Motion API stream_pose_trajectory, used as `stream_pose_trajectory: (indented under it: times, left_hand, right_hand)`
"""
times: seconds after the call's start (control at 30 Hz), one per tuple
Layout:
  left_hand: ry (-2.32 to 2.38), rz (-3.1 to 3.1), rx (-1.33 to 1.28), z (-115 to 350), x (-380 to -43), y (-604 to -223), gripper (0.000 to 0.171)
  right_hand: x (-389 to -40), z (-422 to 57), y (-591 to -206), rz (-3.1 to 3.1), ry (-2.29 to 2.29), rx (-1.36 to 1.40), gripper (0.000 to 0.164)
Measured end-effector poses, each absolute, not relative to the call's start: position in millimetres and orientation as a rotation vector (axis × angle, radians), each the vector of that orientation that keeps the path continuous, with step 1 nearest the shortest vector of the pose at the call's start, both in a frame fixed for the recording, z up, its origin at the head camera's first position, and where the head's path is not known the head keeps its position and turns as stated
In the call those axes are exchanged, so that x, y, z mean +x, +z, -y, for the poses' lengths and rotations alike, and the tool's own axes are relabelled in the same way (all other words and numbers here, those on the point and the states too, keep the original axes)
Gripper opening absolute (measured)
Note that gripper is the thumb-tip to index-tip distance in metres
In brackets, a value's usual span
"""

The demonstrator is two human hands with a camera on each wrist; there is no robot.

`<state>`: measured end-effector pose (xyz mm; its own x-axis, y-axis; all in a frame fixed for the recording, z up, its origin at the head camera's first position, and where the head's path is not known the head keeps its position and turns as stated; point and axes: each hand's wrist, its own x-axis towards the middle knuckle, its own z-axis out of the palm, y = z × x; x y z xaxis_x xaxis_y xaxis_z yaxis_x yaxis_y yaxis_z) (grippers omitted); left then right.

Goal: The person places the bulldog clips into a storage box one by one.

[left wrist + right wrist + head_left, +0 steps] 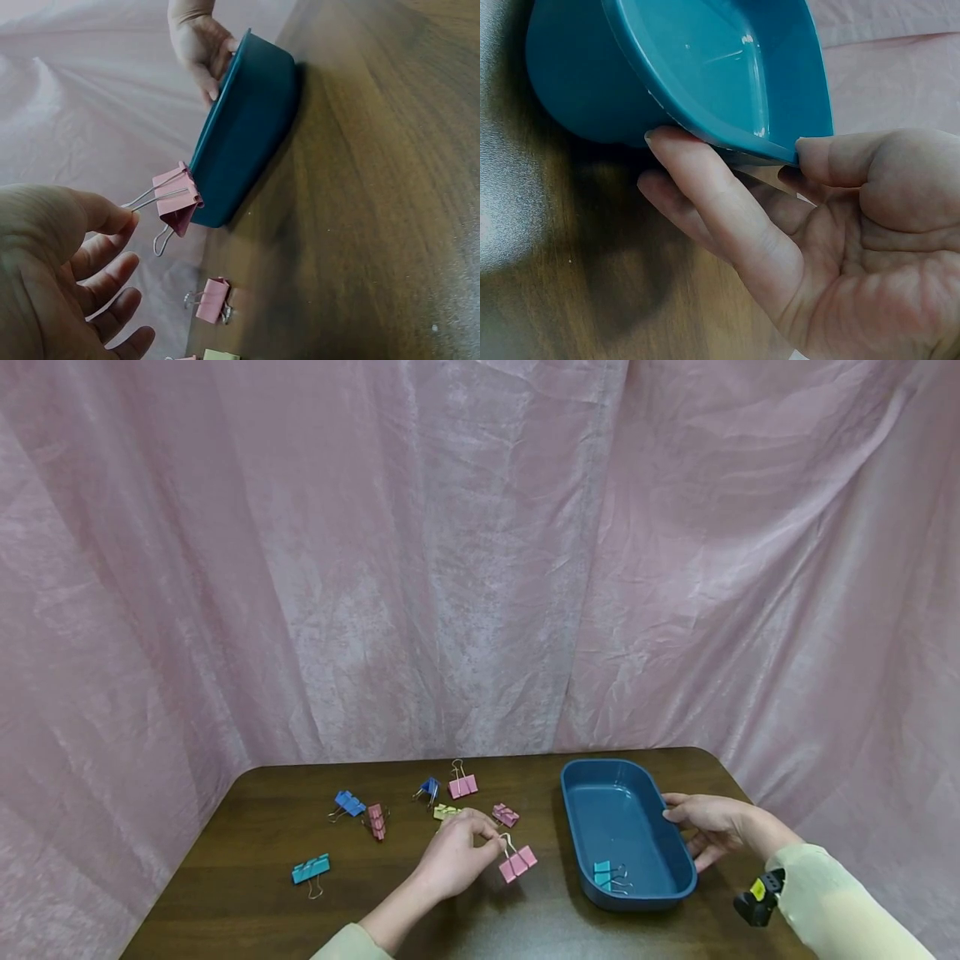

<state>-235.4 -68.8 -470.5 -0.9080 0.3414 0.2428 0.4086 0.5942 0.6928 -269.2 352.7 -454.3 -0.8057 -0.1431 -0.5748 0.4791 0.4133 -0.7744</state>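
Note:
My left hand [457,853] pinches one wire handle of a large pink binder clip [518,865] between thumb and fingertips, holding it above the table, left of a blue plastic tray [618,818]. In the left wrist view the clip [175,196] hangs with its other wire loop below, and the remaining fingers are loosely bent. At the tray's right side, my right hand [716,828] grips the wall. The right wrist view has the thumb on the rim [705,135] and the fingers against the outside. A teal binder clip [602,875] lies in the tray's near left corner.
Several binder clips lie on the wooden table [247,852]: a teal one [311,868], blue ones [349,802] [430,788], a dark pink one [377,822], pink ones [462,786] [506,814] and a yellow-green one [446,812]. A pink curtain [480,568] hangs behind.

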Motion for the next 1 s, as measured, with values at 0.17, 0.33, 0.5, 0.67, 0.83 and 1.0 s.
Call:
stream_pose_trajectory:
  times: [0.17,0.33,0.5,0.67,0.83,1.0]
  left_hand:
    - [-1.217,2.717,-0.638,68,-238,-466,0.012]
    - [-1.218,2.715,-0.639,66,-241,-459,0.013]
    - [-1.218,2.709,-0.635,64,-242,-452,0.012]
    - [-1.249,2.705,-0.634,62,-244,-447,0.013]
    - [-1.283,2.701,-0.629,61,-246,-442,0.013]
    - [-1.255,2.681,-0.646,58,-250,-437,0.015]
  right_hand:
    - [-269,-353,-453,-2.101,-1.409,0.278,0.058]
    - [-269,-353,-453,-2.097,-1.419,0.278,0.058]
    - [-268,-352,-454,-2.090,-1.428,0.279,0.058]
    - [-268,-353,-454,-2.085,-1.425,0.276,0.058]
    - [-269,-354,-455,-2.099,-1.415,0.286,0.058]
    - [-269,-353,-455,-2.098,-1.413,0.280,0.059]
